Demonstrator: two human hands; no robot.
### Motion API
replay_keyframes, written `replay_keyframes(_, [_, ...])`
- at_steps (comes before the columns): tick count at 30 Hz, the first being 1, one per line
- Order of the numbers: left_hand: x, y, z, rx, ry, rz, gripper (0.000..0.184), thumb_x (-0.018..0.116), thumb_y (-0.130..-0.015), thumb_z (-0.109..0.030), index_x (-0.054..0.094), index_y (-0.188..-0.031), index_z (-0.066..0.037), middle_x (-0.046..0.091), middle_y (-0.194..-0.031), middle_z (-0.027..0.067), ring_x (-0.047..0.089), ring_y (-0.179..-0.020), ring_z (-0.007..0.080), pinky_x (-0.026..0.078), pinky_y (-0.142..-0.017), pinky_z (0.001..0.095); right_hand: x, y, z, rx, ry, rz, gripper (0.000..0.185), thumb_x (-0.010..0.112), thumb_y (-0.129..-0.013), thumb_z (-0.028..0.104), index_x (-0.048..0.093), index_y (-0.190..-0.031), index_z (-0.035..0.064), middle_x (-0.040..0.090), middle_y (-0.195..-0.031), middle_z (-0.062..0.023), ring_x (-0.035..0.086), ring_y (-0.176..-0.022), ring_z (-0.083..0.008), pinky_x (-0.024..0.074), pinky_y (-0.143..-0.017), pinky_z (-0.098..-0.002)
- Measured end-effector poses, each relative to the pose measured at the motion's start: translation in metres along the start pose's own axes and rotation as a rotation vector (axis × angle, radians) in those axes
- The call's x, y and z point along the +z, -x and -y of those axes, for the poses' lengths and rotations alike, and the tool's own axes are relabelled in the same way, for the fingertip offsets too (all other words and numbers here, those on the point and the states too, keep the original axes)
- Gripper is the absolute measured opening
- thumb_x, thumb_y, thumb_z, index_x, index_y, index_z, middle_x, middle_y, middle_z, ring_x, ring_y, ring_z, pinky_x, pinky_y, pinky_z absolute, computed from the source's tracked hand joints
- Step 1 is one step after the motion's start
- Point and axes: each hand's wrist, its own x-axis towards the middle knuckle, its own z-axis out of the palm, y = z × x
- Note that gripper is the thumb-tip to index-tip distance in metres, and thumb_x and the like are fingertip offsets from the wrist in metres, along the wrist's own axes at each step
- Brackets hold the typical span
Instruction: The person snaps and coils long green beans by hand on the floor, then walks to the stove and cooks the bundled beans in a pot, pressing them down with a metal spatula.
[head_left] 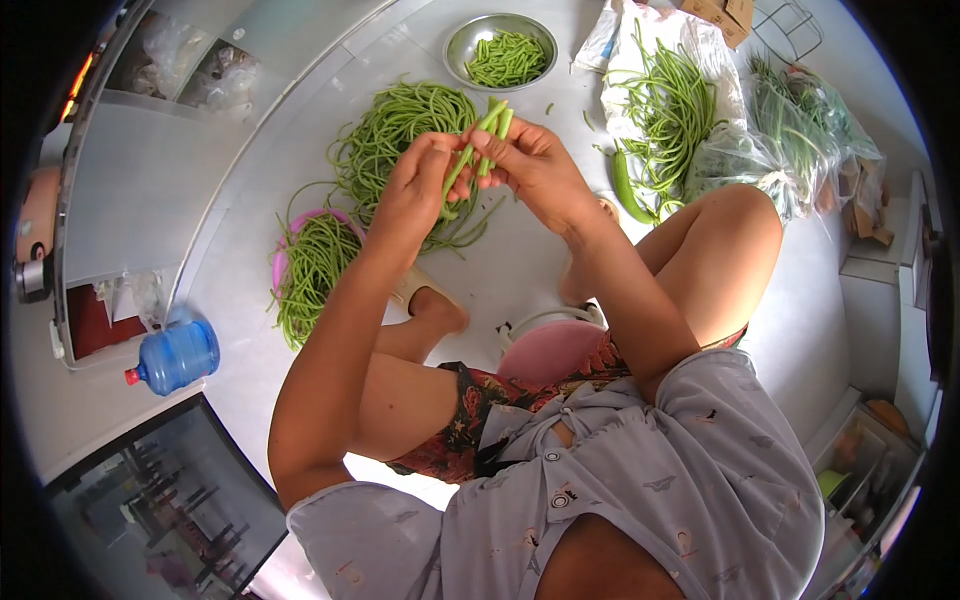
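Both hands meet in front of me above the floor, holding long green beans (494,122). My left hand (428,172) pinches a bean, with its fingertips near those of the other hand. Short bean pieces are gripped between the thumb and fingers of my right hand (530,162). Behind my left hand lies a big heap of long beans (385,140) on the floor. Farther back stands a metal bowl (456,50) with cut bean pieces (507,60) in it.
A pink basin (278,268) heaped with long beans stands at the left. White plastic sheeting (618,108) with more beans (672,100), a green gourd-like vegetable (628,188) and bagged greens (795,125) lie at the right. A blue water jug (180,356) lies at the left.
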Motion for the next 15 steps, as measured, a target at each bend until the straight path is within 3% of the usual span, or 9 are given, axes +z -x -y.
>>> replay_keyframes(1, [0.002,0.0,0.003,0.002,-0.048,-0.049,0.019,0.045,-0.101,-0.02,0.057,-0.105,-0.006,0.057,-0.076,0.0016,0.05,-0.065,0.0101,0.041,-0.061,0.0247,-0.003,-0.001,0.0,-0.012,-0.007,-0.02,0.019,0.062,-0.096,0.023,0.065,-0.1,0.0042,0.066,-0.082,-0.0022,0.057,-0.07,-0.0069,0.0479,-0.065,-0.0213])
replay_keyframes(4, [-0.002,0.001,0.013,0.14,-0.454,-0.059,0.012,0.051,-0.097,-0.014,0.056,-0.097,-0.003,0.056,-0.072,0.0031,0.047,-0.06,0.0106,0.04,-0.057,0.0259,-0.001,0.0,0.003,-0.027,-0.036,-0.053,0.019,0.06,-0.097,0.023,0.062,-0.101,0.0042,0.065,-0.084,-0.0028,0.058,-0.072,-0.0073,0.0475,-0.066,-0.0213])
replay_keyframes(7, [0.004,0.0,0.019,0.213,-0.463,-0.094,0.009,0.053,-0.094,-0.01,0.055,-0.092,-0.001,0.054,-0.068,0.0039,0.044,-0.056,0.011,0.039,-0.053,0.028,0.001,-0.001,-0.001,-0.042,-0.064,-0.074,0.018,0.058,-0.099,0.022,0.06,-0.1,0.0044,0.064,-0.085,-0.0028,0.057,-0.072,-0.0079,0.0469,-0.066,-0.022])
replay_keyframes(10, [0.007,0.003,0.013,0.179,-0.395,-0.053,0.009,0.051,-0.095,-0.011,0.054,-0.09,-0.003,0.05,-0.069,0.0007,0.043,-0.059,0.0097,0.038,-0.056,0.0245,0.002,0.0,-0.005,0.012,-0.178,-0.062,0.016,0.056,-0.099,0.021,0.058,-0.099,0.0049,0.062,-0.086,-0.0023,0.054,-0.072,-0.0083,0.0463,-0.065,-0.0233])
replay_keyframes(13, [0.008,0.005,-0.001,-0.041,0.033,0.052,0.016,0.042,-0.1,-0.016,0.048,-0.087,-0.009,0.041,-0.076,-0.0038,0.037,-0.068,0.0077,0.032,-0.06,0.0238,-0.002,0.0,-0.007,0.089,-0.425,0.01,0.014,0.055,-0.099,0.02,0.058,-0.097,0.0056,0.059,-0.086,-0.0009,0.051,-0.071,-0.0081,0.0454,-0.064,-0.0237])
replay_keyframes(15, [-0.001,-0.003,0.008,0.038,0.2,0.176,0.014,0.041,-0.1,-0.019,0.049,-0.091,-0.011,0.044,-0.082,-0.0023,0.041,-0.075,0.0097,0.034,-0.066,0.0254,-0.002,0.0,-0.007,0.138,-0.552,0.031,0.013,0.056,-0.099,0.019,0.058,-0.098,0.0066,0.058,-0.086,0.0004,0.049,-0.071,-0.0074,0.0443,-0.063,-0.0229])
